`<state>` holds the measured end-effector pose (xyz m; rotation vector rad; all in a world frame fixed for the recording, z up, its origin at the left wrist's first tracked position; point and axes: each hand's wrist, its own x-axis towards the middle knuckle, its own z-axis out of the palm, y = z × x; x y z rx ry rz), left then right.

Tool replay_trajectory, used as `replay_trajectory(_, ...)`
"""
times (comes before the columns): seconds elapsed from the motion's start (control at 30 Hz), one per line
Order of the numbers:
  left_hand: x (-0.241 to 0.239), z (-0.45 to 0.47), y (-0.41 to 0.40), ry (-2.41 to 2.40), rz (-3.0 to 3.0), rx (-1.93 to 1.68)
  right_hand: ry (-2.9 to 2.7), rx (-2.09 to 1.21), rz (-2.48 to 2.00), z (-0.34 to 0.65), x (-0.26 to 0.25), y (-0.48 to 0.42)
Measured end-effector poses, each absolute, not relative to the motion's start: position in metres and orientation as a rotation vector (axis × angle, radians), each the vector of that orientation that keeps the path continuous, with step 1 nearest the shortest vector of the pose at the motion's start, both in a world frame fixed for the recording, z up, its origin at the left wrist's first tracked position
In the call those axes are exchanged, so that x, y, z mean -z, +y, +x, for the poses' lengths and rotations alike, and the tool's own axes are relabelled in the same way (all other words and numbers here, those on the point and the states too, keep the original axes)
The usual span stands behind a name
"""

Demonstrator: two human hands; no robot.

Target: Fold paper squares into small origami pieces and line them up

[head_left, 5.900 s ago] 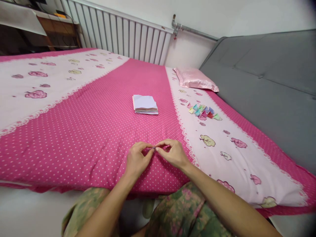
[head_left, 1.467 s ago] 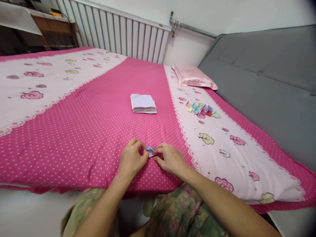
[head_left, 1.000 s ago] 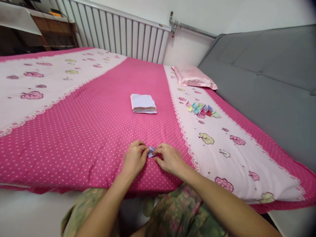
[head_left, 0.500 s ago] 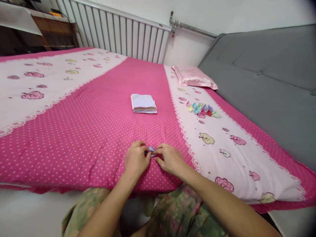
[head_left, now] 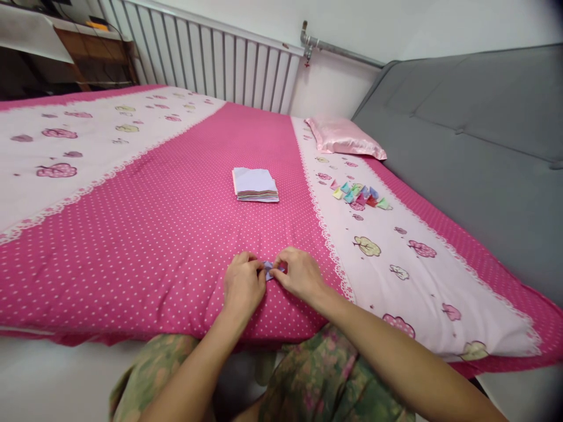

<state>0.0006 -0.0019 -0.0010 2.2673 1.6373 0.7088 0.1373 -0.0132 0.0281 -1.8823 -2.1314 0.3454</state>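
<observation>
From here, my left hand [head_left: 244, 281] and right hand [head_left: 301, 273] have fingers clamped on a small folded lilac paper [head_left: 268, 275], apparently mid-fold; next calls for firm creasing.

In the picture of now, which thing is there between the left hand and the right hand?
A small folded purple paper lies between the left hand and the right hand, and both touch it. The head view shows this.

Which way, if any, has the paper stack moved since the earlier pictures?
No, the paper stack has not moved: it lies in the same place relative to the right-hand lace trim; only the whole view has shifted slightly.
</observation>
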Motion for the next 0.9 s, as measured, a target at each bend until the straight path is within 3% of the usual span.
replay_trajectory(0.63,-0.002,-0.007,0.0,1.57,2.193,-0.815,-2.284,-0.322,-1.863,0.131,-0.02,-0.007)
replay_trajectory(0.77,-0.003,-0.012,0.007,1.418,1.891,-1.071,-2.222,-0.335,-1.811,0.133,-0.023,-0.008)
replay_trajectory(0.9,-0.007,-0.009,0.009,1.182,1.216,-1.222,-2.028,-0.303,-1.745,0.132,-0.028,-0.012)
